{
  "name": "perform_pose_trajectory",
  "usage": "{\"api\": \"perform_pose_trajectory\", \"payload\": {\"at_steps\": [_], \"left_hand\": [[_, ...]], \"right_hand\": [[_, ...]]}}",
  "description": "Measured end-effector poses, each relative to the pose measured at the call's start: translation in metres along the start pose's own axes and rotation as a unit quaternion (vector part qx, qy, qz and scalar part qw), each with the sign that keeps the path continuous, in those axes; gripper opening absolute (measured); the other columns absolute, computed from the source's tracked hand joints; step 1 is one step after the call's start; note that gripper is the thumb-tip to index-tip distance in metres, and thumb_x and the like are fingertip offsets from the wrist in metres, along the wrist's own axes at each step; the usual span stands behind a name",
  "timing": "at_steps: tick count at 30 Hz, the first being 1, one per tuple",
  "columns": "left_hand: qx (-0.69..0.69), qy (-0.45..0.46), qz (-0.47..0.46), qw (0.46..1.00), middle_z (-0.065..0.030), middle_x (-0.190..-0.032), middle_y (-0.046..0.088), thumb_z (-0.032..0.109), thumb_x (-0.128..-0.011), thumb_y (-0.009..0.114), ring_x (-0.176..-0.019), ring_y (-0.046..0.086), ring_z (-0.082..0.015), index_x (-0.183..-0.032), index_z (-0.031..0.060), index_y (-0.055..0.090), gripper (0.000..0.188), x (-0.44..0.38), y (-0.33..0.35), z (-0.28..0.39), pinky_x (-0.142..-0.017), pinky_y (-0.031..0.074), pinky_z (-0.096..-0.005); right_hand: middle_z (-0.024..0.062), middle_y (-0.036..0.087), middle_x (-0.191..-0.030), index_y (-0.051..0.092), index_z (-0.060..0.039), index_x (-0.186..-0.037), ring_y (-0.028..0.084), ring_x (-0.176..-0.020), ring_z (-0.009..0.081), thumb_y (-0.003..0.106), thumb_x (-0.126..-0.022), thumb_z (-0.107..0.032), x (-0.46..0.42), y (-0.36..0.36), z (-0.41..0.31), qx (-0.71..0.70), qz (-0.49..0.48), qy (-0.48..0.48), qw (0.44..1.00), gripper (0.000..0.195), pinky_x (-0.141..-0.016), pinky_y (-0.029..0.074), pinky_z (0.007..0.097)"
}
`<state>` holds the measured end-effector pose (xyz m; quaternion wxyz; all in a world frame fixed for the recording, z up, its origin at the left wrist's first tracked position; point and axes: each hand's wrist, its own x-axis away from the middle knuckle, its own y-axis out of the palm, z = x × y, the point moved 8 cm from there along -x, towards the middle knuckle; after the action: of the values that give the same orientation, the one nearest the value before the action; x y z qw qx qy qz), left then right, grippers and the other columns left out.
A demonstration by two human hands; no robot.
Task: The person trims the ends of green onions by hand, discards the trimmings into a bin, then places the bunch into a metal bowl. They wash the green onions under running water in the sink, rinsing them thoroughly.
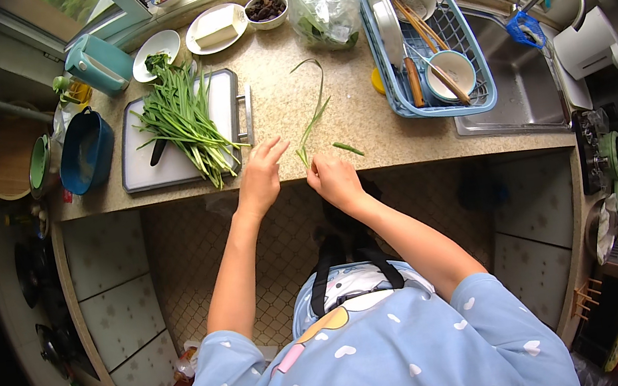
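Note:
My right hand [336,179] is at the counter's front edge, its fingers pinched at the pale lower end of a few garlic chive stalks [315,122]. The leaves bend away from me across the stone-patterned counter. Left of them, my left hand [263,176] has its fingers apart and holds nothing. A short green leaf piece [348,149] lies just beyond my right hand. To the left, a large bunch of garlic chives [178,113] rests on a white cutting board [137,174] with a metal handle. A black knife handle [158,151] shows beneath the bunch.
Behind stand a plate of tofu [216,27], a bowl of dark pieces [266,10] and a plastic bag of greens [324,15]. A blue dish rack [441,111] stands right, beside the sink [535,90]. At left are a blue basin [87,152] and a teal pitcher [95,63].

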<state>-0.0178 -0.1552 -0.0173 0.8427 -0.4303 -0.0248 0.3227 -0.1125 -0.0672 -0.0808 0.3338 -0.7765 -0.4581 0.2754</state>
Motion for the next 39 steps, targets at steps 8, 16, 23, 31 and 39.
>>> {"api": "perform_pose_trajectory", "payload": {"at_steps": [8,16,23,31,39], "left_hand": [[0.179,0.048,-0.001,0.983,-0.0100,-0.092,0.064,-0.003,-0.073,0.057,-0.090,0.060,-0.0251,-0.095,0.0025,0.063,0.024,0.009,-0.017,0.069,-0.082,0.046,-0.0311],[0.629,-0.129,0.178,0.745,-0.0184,-0.092,0.063,0.020,-0.091,0.047,-0.087,0.062,-0.0271,-0.095,-0.0017,0.057,0.024,0.027,-0.101,0.051,-0.081,0.049,-0.0379],[0.651,-0.226,0.263,0.676,-0.0188,-0.101,0.060,0.019,-0.091,0.048,-0.093,0.060,-0.0269,-0.101,-0.0001,0.054,0.023,0.062,-0.121,-0.019,-0.083,0.050,-0.0392],[0.609,-0.267,0.303,0.683,-0.0217,-0.103,0.059,0.019,-0.091,0.048,-0.093,0.060,-0.0296,-0.101,-0.0022,0.053,0.023,0.078,-0.112,-0.037,-0.082,0.051,-0.0400],[0.539,-0.272,0.388,0.697,-0.0196,-0.105,0.058,0.020,-0.091,0.048,-0.098,0.058,-0.0311,-0.103,-0.0038,0.051,0.027,0.109,-0.138,-0.054,-0.081,0.051,-0.0405]], "right_hand": [[0.0119,0.054,-0.105,0.055,-0.0015,-0.098,0.052,-0.097,0.0256,0.066,-0.075,-0.024,0.018,-0.106,-0.069,-0.241,0.053,-0.113,0.963,0.033,-0.078,0.042,0.0368],[-0.0005,0.046,-0.066,0.052,-0.0042,-0.102,0.042,-0.056,0.0083,0.045,-0.092,-0.019,0.069,-0.063,-0.055,-0.477,-0.259,0.001,0.840,0.019,-0.053,0.037,0.0235],[-0.0072,0.030,-0.059,0.051,-0.0030,-0.104,0.025,-0.051,0.0033,0.040,-0.095,-0.020,0.101,-0.057,-0.041,-0.624,-0.316,0.107,0.707,0.022,-0.045,0.021,0.0192],[-0.0036,0.046,-0.063,0.059,-0.0001,-0.098,0.035,-0.055,0.0042,0.041,-0.085,-0.003,0.106,-0.057,-0.033,-0.569,-0.318,0.103,0.751,0.023,-0.050,0.031,0.0190],[0.0108,0.064,-0.088,0.060,-0.0020,-0.094,0.061,-0.083,0.0252,0.046,-0.081,-0.004,0.110,-0.032,0.035,-0.317,-0.223,0.052,0.920,0.019,-0.075,0.047,0.0308]]}}
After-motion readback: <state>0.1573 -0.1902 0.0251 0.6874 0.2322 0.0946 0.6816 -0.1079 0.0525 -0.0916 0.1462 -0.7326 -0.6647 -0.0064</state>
